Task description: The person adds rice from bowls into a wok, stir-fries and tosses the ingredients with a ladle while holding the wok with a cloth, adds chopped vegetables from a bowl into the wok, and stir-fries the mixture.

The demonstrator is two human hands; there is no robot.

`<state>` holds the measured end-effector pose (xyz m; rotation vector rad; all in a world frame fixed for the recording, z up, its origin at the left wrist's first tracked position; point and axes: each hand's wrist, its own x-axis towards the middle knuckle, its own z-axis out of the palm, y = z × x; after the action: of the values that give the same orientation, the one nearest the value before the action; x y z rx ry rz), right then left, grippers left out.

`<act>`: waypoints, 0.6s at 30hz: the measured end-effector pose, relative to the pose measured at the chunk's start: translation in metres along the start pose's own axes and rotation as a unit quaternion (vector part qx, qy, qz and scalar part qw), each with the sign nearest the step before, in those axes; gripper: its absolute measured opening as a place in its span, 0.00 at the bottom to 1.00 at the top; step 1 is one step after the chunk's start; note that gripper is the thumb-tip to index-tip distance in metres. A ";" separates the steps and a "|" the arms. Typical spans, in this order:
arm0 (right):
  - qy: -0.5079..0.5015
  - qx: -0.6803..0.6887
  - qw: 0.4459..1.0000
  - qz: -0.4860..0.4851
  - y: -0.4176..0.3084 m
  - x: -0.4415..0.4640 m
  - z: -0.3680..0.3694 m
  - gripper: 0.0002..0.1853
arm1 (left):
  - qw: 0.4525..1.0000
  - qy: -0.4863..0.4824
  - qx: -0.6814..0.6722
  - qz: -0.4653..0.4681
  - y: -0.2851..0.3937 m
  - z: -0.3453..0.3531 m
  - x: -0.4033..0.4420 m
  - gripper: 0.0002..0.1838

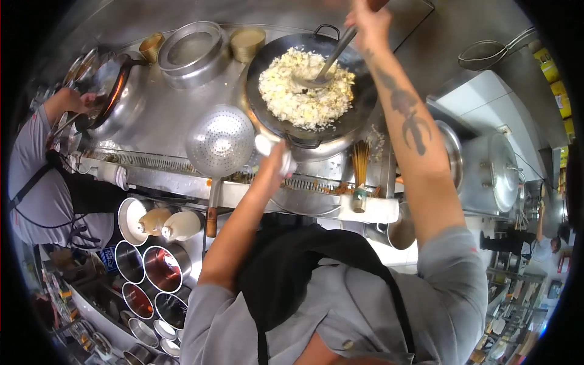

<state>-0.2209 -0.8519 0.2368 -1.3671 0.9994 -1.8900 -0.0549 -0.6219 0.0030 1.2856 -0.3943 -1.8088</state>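
Fried rice with bits of egg (298, 103) fills the middle of a black wok (258, 70) on the stove. My right hand (368, 27) is closed around the handle of a ladle (316, 80), whose bowl presses into the rice. At the wok's near left rim, my left hand (275, 161) grips a folded white cloth (264, 145); whether the cloth touches the rim is unclear. Left of that hand lies a perforated skimmer (220, 140) with a wooden handle.
A bamboo brush (360, 173) sits right of the wok's front. Metal strainer bowls (191, 52) stand behind left, a large lidded pot (486, 173) at right. Sauce containers (164, 267) and bottles (182, 225) are at lower left. A co-worker (42, 164) works at another wok.
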 end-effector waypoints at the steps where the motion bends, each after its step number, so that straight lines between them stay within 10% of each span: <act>1: 0.007 0.013 0.999 -0.050 -0.040 0.003 0.007 0.08 | 0.999 0.003 0.038 0.029 0.000 -0.014 -0.022 0.20; 3: -0.015 0.064 0.994 -0.088 -0.059 0.000 -0.003 0.07 | 0.989 -0.101 0.102 0.026 -0.010 -0.062 -0.066 0.20; 7: -0.144 0.062 0.988 0.004 0.022 -0.042 0.012 0.11 | 0.979 0.037 0.172 -0.104 -0.061 -0.135 -0.132 0.20; 12: -0.185 -0.086 0.979 0.022 -0.008 0.000 0.036 0.13 | 0.883 0.261 0.390 0.001 -0.236 -0.279 -0.172 0.15; 18: -0.269 0.058 0.958 0.079 0.011 -0.033 0.033 0.11 | 0.890 0.292 0.287 -0.200 -0.344 -0.306 -0.249 0.15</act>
<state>-0.1792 -0.8388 0.2171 -1.5590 0.6853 -1.3255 0.0824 -0.1610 -0.2043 2.3891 -0.3496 -1.5498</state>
